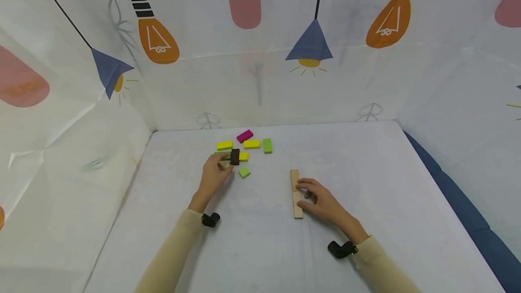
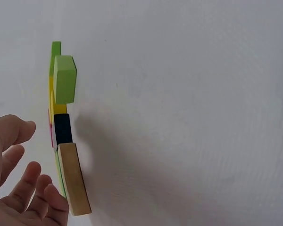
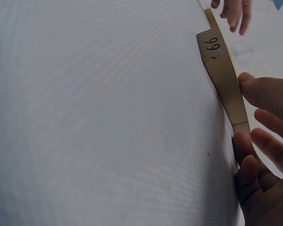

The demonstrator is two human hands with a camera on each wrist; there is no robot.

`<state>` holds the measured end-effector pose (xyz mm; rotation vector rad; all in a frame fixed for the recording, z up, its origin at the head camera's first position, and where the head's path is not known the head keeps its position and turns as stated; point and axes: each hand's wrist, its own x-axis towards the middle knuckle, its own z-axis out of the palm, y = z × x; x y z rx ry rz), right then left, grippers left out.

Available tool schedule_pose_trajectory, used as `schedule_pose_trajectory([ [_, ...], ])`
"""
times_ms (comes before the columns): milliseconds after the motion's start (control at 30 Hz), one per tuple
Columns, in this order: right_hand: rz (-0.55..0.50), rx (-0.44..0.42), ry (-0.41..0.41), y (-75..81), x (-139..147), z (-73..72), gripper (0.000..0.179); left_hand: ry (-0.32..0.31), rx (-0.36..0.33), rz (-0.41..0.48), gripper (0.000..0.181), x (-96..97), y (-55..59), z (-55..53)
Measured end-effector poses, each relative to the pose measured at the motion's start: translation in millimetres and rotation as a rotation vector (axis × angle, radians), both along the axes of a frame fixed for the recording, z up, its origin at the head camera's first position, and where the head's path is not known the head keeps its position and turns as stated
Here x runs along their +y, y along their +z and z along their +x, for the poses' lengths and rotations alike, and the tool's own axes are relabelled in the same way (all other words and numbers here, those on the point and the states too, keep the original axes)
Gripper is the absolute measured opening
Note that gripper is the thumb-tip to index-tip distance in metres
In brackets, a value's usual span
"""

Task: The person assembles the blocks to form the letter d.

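My left hand (image 1: 214,174) hovers over a cluster of small coloured blocks, its fingers loosely bent around nothing. Nearest to it are a dark block (image 1: 234,157) and a plain wooden block (image 2: 74,179), which the hand partly covers in the head view. Two plain wooden blocks (image 1: 296,193) lie end to end in a straight row right of the cluster. Beside that row is my right hand (image 1: 325,203), thumb and fingertips touching its right edge, fingers relaxed. In the right wrist view, digits are printed on the end of one wooden block (image 3: 217,44).
Around the dark block lie yellow blocks (image 1: 252,144), a green block (image 1: 267,146), a light green block (image 1: 244,172) and a magenta block (image 1: 245,136). A white cloth covers the table (image 1: 366,162). Behind it hangs a printed curtain (image 1: 260,85); blue fabric (image 1: 460,202) shows along the right edge.
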<state>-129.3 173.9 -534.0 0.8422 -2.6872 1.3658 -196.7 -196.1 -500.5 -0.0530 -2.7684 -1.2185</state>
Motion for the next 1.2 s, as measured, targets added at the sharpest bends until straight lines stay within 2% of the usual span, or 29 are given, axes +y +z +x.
schedule_pose_trajectory([
  [167,0.005,0.002,0.003,-0.4,-0.5,0.7,0.049,0.049,-0.007,0.005,0.041,-0.9,-3.1,-6.4],
  [300,0.003,0.009,0.005,0.0,-0.6,1.4,0.049,0.047,-0.016,-0.049,0.044,-0.9,-6.8,-13.0],
  [500,-0.012,0.03,0.013,0.0,-0.3,0.9,0.049,-0.001,-0.031,-0.17,0.048,1.8,-8.3,-21.8],
  [867,-0.023,0.028,0.014,-1.2,0.2,0.5,0.049,-0.106,-0.127,-0.317,0.06,0.8,-3.3,-37.2],
  [1067,-0.013,0.032,0.008,-2.8,1.0,0.7,0.049,-0.138,-0.171,-0.316,0.066,-1.2,-1.9,-43.0],
  [1200,-0.018,0.032,0.005,-2.2,0.9,1.1,0.049,-0.16,-0.172,-0.329,0.069,-1.5,-1.6,-43.9],
])
